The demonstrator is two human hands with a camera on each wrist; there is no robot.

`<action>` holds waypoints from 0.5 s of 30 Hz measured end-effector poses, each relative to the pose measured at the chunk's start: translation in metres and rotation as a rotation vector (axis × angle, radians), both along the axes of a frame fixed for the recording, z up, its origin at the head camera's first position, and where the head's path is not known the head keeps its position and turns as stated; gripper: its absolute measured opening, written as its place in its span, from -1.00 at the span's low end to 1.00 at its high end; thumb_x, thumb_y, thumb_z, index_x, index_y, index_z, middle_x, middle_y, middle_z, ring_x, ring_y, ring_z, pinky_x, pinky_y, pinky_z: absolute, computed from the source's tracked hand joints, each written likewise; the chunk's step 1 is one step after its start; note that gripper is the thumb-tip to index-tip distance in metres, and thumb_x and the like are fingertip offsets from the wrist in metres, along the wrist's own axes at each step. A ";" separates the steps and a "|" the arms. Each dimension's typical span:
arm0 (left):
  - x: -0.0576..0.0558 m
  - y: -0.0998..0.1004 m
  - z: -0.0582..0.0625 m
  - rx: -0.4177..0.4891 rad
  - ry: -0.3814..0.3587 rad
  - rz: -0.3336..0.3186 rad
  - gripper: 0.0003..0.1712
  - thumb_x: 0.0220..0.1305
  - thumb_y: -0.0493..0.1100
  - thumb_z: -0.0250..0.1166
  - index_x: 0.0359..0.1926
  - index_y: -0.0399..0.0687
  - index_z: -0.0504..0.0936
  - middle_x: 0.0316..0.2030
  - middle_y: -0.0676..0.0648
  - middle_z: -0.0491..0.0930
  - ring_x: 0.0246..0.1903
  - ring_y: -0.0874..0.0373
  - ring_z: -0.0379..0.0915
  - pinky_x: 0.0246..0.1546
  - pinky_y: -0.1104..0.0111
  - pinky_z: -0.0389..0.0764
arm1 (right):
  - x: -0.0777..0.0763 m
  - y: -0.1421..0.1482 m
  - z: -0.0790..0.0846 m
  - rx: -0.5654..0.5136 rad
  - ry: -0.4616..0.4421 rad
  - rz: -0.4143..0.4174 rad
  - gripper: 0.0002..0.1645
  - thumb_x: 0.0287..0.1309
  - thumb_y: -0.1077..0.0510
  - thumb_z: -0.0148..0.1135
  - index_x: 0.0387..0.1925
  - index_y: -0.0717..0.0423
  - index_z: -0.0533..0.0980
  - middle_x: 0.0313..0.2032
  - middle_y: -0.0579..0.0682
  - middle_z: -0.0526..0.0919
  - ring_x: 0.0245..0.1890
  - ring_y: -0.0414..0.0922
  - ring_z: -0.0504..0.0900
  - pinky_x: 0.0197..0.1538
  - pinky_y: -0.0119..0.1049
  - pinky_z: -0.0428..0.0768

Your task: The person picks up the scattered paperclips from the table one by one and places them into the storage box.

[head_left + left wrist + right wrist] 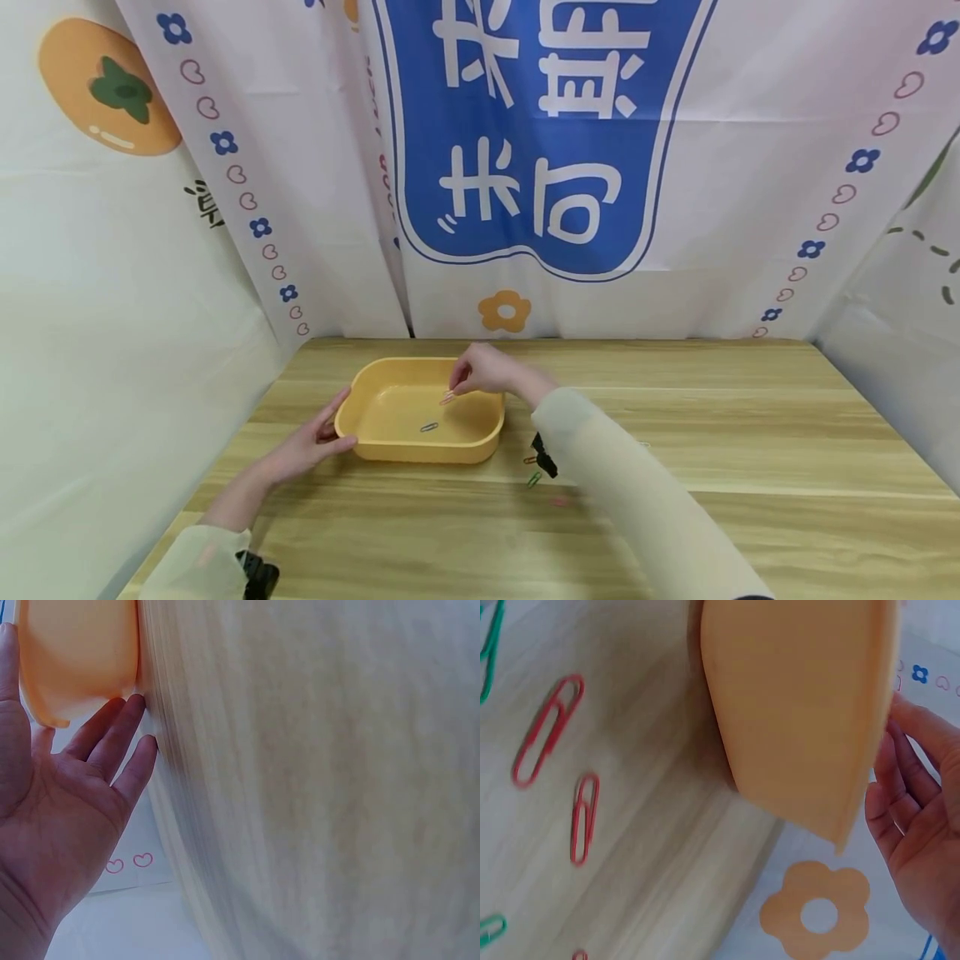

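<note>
My right hand (487, 369) pinches a pink clip (447, 398) between closed fingertips, over the inside of the tray (427, 453). My left hand (303, 450), its fingers spread and almost straight, touches the tray's left end. Another clip (429, 427) lies inside the tray.

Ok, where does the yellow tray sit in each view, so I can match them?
Head: yellow tray left of centre, below the middle.
Left wrist: same tray, top left.
Right wrist: same tray, top, right of centre.
Shared landmark: wood-grain tabletop.
</note>
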State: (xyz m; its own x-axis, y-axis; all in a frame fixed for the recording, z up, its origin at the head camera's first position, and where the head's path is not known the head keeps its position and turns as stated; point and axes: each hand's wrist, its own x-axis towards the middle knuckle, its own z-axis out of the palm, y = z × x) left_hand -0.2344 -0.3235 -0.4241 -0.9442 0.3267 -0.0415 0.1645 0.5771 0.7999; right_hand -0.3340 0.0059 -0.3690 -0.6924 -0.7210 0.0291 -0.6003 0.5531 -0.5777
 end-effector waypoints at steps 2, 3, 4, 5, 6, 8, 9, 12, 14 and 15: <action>0.000 0.000 0.000 -0.002 0.002 -0.002 0.01 0.37 -0.03 0.24 0.55 -0.03 -0.25 0.38 -0.48 0.02 0.26 -0.33 0.22 0.21 -0.08 0.29 | -0.001 -0.006 -0.004 0.012 -0.003 0.004 -0.94 0.12 0.18 0.41 -0.39 0.10 0.70 -0.46 -0.19 0.66 -0.41 -0.29 0.56 -0.25 -0.48 0.52; 0.000 0.000 0.000 -0.001 0.003 -0.003 0.01 0.37 -0.03 0.24 0.55 -0.04 -0.25 0.38 -0.48 0.02 0.26 -0.34 0.22 0.21 -0.09 0.29 | -0.002 -0.008 -0.006 0.018 -0.005 0.005 -0.93 0.12 0.17 0.42 -0.40 0.09 0.70 -0.47 -0.19 0.66 -0.41 -0.29 0.56 -0.25 -0.48 0.52; 0.000 0.000 0.000 0.001 0.003 -0.004 0.00 0.37 -0.03 0.24 0.55 -0.04 -0.25 0.38 -0.49 0.03 0.26 -0.34 0.22 0.21 -0.09 0.28 | -0.002 -0.010 -0.007 0.025 -0.005 0.005 -0.92 0.12 0.15 0.42 -0.42 0.08 0.69 -0.47 -0.19 0.66 -0.42 -0.29 0.56 -0.25 -0.48 0.52; 0.001 0.000 0.000 -0.001 0.004 -0.005 0.00 0.37 -0.03 0.24 0.55 -0.04 -0.25 0.38 -0.49 0.03 0.26 -0.34 0.23 0.20 -0.09 0.29 | -0.002 -0.012 -0.009 0.034 -0.002 0.006 -0.91 0.11 0.14 0.42 -0.43 0.06 0.69 -0.48 -0.20 0.66 -0.42 -0.29 0.55 -0.25 -0.48 0.52; 0.001 0.000 0.000 0.002 0.004 -0.005 0.00 0.37 -0.03 0.23 0.55 -0.03 -0.25 0.38 -0.49 0.03 0.26 -0.34 0.22 0.20 -0.09 0.29 | -0.002 -0.014 -0.011 0.042 -0.002 0.004 -0.91 0.11 0.13 0.42 -0.44 0.06 0.69 -0.48 -0.21 0.65 -0.43 -0.29 0.55 -0.25 -0.48 0.52; 0.001 0.000 0.000 0.004 0.005 -0.005 -0.01 0.38 -0.04 0.23 0.55 -0.02 -0.25 0.38 -0.49 0.03 0.26 -0.34 0.23 0.20 -0.08 0.30 | -0.001 -0.017 -0.013 0.060 -0.002 -0.002 -0.91 0.12 0.13 0.42 -0.45 0.04 0.69 -0.48 -0.22 0.65 -0.43 -0.30 0.54 -0.25 -0.48 0.51; 0.001 0.000 0.000 0.006 0.006 -0.007 -0.01 0.38 -0.04 0.23 0.55 -0.02 -0.25 0.39 -0.49 0.02 0.26 -0.34 0.23 0.20 -0.08 0.31 | -0.001 -0.018 -0.015 0.070 0.003 -0.006 -0.91 0.13 0.14 0.41 -0.45 0.03 0.69 -0.48 -0.22 0.65 -0.43 -0.30 0.53 -0.25 -0.47 0.50; 0.001 0.000 -0.001 0.008 0.008 -0.007 -0.01 0.39 -0.05 0.22 0.55 -0.02 -0.25 0.40 -0.48 -0.02 0.26 -0.33 0.22 0.19 -0.06 0.32 | 0.000 -0.021 -0.017 0.089 0.010 -0.023 -0.92 0.13 0.14 0.41 -0.45 0.02 0.70 -0.49 -0.23 0.64 -0.43 -0.30 0.51 -0.26 -0.47 0.49; 0.001 -0.001 -0.001 0.009 0.010 -0.008 -0.01 0.38 -0.05 0.23 0.55 -0.02 -0.24 0.41 -0.47 -0.03 0.26 -0.33 0.22 0.19 -0.06 0.32 | 0.000 -0.022 -0.019 0.094 0.015 -0.036 -0.92 0.13 0.14 0.41 -0.45 0.01 0.71 -0.49 -0.24 0.64 -0.44 -0.30 0.51 -0.27 -0.47 0.49; 0.001 -0.001 -0.002 0.009 0.014 -0.014 -0.01 0.39 -0.05 0.22 0.55 -0.04 -0.25 0.41 -0.48 -0.03 0.26 -0.34 0.23 0.19 -0.06 0.33 | 0.000 -0.023 -0.019 0.093 0.017 -0.040 -0.92 0.12 0.14 0.42 -0.45 0.02 0.71 -0.50 -0.23 0.64 -0.44 -0.30 0.51 -0.27 -0.47 0.49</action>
